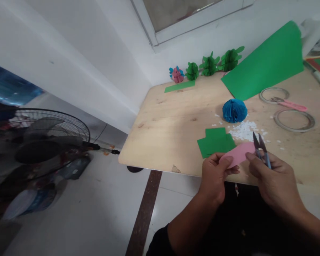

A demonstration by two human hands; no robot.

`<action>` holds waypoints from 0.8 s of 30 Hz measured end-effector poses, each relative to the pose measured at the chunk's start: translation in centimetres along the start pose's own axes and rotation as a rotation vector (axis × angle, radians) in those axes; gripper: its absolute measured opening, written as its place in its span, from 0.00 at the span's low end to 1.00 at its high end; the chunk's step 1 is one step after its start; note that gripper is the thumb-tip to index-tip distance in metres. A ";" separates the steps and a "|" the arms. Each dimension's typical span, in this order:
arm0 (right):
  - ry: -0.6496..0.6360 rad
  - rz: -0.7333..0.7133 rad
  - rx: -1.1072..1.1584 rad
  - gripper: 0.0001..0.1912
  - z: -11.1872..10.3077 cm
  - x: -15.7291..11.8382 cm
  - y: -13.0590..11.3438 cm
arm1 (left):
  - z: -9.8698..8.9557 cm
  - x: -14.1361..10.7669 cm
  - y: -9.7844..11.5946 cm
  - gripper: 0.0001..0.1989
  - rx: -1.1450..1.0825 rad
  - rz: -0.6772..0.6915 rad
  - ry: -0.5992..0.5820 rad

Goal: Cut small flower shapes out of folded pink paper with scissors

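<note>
A pink piece of paper [240,153] with rounded ends is pinched at its left end by my left hand [216,172]. My right hand [276,176] grips a pair of thread snips [261,147], blades pointing up and apart, and its thumb touches the paper's right end. Behind the paper lie overlapping green paper pieces [216,141] on the wooden table. Small white paper scraps [245,131] are scattered just beyond the snips. A blue honeycomb paper ball [234,110] sits behind the scraps.
Green and pink paper figures [209,65] line the wall, near a green strip [180,86]. A large green sheet [269,64] leans at the back. Right of the ball lie two tape rings [294,121] and pink-handled cutters [292,104]. A fan [42,135] stands on the floor at left.
</note>
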State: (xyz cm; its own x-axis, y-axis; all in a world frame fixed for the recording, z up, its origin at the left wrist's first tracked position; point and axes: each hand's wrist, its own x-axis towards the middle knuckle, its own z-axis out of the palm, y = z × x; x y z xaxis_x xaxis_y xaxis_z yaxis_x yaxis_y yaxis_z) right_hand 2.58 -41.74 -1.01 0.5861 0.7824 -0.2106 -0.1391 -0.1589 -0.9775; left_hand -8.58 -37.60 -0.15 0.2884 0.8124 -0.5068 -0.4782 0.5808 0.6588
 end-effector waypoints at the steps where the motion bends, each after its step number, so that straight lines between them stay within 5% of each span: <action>1: 0.004 0.001 0.011 0.23 -0.1 0.2 -0.1 | -0.2 0.0 0.2 0.17 0.024 0.009 0.006; 6: 0.011 0.087 0.044 0.22 -0.5 1.2 -0.9 | -1.1 0.2 1.0 0.17 0.170 0.018 -0.025; 11: -0.112 0.174 -0.040 0.17 -1.0 1.9 -1.4 | -1.2 0.8 2.0 0.15 0.299 0.049 -0.105; 17: -0.157 0.135 -0.136 0.16 -1.3 2.7 -1.2 | -1.0 1.6 2.8 0.17 0.439 0.055 -0.224; 24: -0.180 0.092 -0.006 0.24 -1.4 1.3 -1.6 | -1.2 2.4 2.4 0.14 0.307 0.092 -0.082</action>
State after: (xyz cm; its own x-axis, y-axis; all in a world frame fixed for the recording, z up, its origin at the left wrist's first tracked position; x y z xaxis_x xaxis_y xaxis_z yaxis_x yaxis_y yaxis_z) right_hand 4.74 -41.31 0.24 0.4194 0.8592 -0.2930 -0.1805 -0.2374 -0.9545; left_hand -10.07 -34.28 -0.46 0.3274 0.8564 -0.3993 -0.2366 0.4835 0.8428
